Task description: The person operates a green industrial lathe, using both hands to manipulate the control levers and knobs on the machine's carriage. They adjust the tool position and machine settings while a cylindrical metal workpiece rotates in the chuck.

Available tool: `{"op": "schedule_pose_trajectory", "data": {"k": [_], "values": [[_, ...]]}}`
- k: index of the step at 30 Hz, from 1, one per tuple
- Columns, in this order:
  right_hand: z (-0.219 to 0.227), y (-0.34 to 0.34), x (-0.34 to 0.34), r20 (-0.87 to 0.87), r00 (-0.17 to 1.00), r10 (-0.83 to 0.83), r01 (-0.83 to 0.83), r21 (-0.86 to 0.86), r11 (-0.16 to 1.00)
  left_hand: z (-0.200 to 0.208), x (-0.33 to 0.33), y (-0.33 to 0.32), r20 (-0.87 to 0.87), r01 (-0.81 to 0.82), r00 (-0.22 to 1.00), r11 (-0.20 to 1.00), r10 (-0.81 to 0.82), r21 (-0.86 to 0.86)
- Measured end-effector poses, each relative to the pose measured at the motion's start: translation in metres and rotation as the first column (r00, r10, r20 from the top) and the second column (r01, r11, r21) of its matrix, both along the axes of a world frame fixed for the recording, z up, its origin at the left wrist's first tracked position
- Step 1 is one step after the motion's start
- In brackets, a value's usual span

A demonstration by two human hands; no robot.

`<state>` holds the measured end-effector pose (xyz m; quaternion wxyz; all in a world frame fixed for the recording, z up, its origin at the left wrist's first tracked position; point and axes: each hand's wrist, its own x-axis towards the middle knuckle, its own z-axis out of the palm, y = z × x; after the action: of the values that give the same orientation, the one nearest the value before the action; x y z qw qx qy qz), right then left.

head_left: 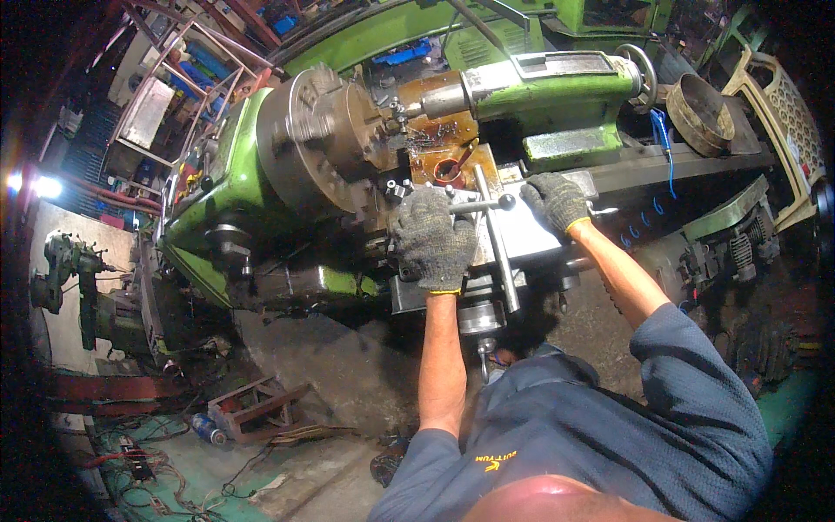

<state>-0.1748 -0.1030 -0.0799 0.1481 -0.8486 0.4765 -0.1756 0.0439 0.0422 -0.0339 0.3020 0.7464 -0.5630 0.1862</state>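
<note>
Firmly gripping stiff, oily steel lever (pixel 481 206) with gloved left hand (pixel 432 241), right hand (pixel 555 200) flat on lathe's (pixel 261 174) carriage edge; best held near knob.

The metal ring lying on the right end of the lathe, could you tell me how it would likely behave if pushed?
The metal ring looks thick-walled and rusty, so probably stiff and heavy for its size. It lies tilted on the lathe bed, so a push might tip it flat. Stood on edge, it could roll.

Round metal sieve (pixel 700 111) and cream plastic crate (pixel 787 122) at far right; blue spray can (pixel 203 428) and small wooden frame (pixel 257 404) on floor, lower left.
</note>
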Motion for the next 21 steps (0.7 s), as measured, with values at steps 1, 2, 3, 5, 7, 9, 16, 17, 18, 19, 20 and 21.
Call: {"op": "schedule_pose_trajectory", "data": {"k": [1, 2, 3, 5, 7, 9, 16, 17, 18, 19, 20, 21], "values": [[0.0, 0.0, 0.0, 0.001, 1.0, 0.0, 0.0, 0.0, 1.0, 0.001, 0.0, 0.0, -0.007, 0.004, 1.0, 1.0, -0.004, 0.003], [0.001, 0.001, -0.001, 0.002, 1.0, -0.001, 0.001, -0.001, 1.0, 0.002, 0.0, 0.0, -0.014, 0.008, 1.0, 1.0, -0.008, 0.006], [-0.001, 0.0, -0.001, 0.0, 1.0, -0.001, 0.001, -0.004, 1.0, 0.003, -0.002, 0.0, -0.011, -0.007, 1.0, 1.0, 0.007, 0.004], [-0.003, -0.002, -0.001, -0.004, 1.0, -0.002, 0.002, -0.01, 1.0, 0.005, -0.005, 0.0, -0.005, -0.037, 0.999, 0.999, 0.037, 0.0], [-0.004, -0.002, -0.001, 0.001, 1.0, -0.003, 0.003, -0.008, 1.0, -0.001, -0.003, -0.001, 0.012, -0.018, 1.0, 1.0, 0.018, 0.021], [-0.003, -0.002, -0.001, 0.002, 1.0, -0.003, 0.003, -0.008, 1.0, -0.005, -0.001, -0.001, 0.02, 0.002, 1.0, 1.0, -0.002, 0.025], [-0.004, -0.001, -0.002, 0.013, 1.0, 0.006, -0.005, -0.03, 1.0, -0.002, -0.003, 0.001, 0.032, 0.013, 0.999, 1.0, -0.013, 0.003], [-0.003, -0.001, -0.001, 0.014, 1.0, 0.008, -0.008, -0.035, 0.999, -0.002, -0.003, 0.001, 0.031, 0.013, 0.999, 1.0, -0.013, 0.001], [-0.003, -0.001, -0.001, 0.008, 1.0, 0.007, -0.006, -0.032, 0.999, -0.002, -0.003, 0.001, 0.032, 0.013, 0.999, 1.0, -0.013, 0.0], [-0.002, -0.001, -0.001, 0.002, 1.0, 0.005, -0.005, -0.028, 1.0, -0.001, -0.002, 0.001, 0.032, 0.009, 0.999, 1.0, -0.009, 0.0], [-0.001, 0.0, -0.001, -0.004, 1.0, 0.003, -0.003, -0.025, 1.0, -0.001, -0.002, 0.001, 0.031, 0.006, 1.0, 1.0, -0.006, -0.003], [0.0, 0.0, -0.001, -0.001, 1.0, 0.002, -0.002, -0.025, 1.0, -0.001, -0.002, 0.0, 0.031, 0.005, 1.0, 1.0, -0.005, -0.004]]}}
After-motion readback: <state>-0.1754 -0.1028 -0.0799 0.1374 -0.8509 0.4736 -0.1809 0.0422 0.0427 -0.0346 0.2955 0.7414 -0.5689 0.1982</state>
